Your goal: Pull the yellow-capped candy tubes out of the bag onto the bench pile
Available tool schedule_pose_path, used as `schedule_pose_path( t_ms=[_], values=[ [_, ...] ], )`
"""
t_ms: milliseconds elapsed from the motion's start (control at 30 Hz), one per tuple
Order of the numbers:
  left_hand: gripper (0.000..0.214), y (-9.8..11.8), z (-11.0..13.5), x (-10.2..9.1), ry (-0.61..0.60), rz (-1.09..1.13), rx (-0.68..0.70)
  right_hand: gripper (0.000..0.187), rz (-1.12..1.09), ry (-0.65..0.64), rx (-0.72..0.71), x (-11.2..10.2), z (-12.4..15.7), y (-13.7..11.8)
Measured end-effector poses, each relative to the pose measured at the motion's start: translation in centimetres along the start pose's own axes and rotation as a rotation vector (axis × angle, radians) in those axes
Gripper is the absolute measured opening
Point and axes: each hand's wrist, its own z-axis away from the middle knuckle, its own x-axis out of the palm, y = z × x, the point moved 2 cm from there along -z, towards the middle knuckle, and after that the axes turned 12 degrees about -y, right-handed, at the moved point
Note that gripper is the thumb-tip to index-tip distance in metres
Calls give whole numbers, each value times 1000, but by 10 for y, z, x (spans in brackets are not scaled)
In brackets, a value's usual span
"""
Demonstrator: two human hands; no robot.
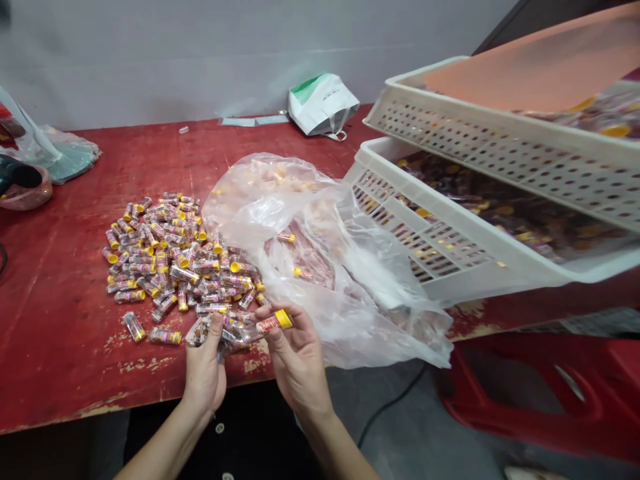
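Between the thumb and fingers of my right hand (299,360) is a small clear tube (274,323) with a yellow cap and a red-and-white label. My left hand (205,373) is closed, thumb uppermost, around clear plastic sleeves (197,331) with dark print; their number and exact shape are hard to make out. Both hands are close together over the table's front edge. Just beyond them lies a heap of small yellow-capped tubes (170,257), with purple labels on many. Right of the heap, a large translucent plastic bag (320,333) is spread out, with a few tubes on or in it.
Two white perforated crates (500,143) stand stacked at the right, holding more yellow-capped pieces. A white-and-green bag (323,103) rests by the wall on the red table (60,267). At far left is a pink bowl (30,193). A red stool (540,393) stands lower right.
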Motion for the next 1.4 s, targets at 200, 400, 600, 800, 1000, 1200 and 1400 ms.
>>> schedule_pose_path(
  t_ms=[200, 400, 600, 800, 1000, 1200, 1400],
  values=[
    [41, -3, 4, -2, -46, -3, -35, 25, 268, 121, -208, -5, 12, 12],
    [44, 1, 7, -3, -102, 11, -85, 28, 466, -174, -223, -8, 20, 5],
    [42, 1, 9, -6, -160, -104, -124, 48, 645, -401, -191, -14, 14, -6],
    [44, -1, 15, -4, -131, -157, -112, 41, 568, -226, -299, -6, 5, -4],
    [43, -1, 10, -6, -92, -190, -99, 35, 493, -175, -264, -4, 3, 4],
    [40, 0, -1, -7, -110, -124, -78, 27, 491, -122, -188, -9, -19, 9],
    [41, 5, -5, -11, -65, -96, -111, 27, 796, -249, -367, -7, -87, 22]
  ],
)
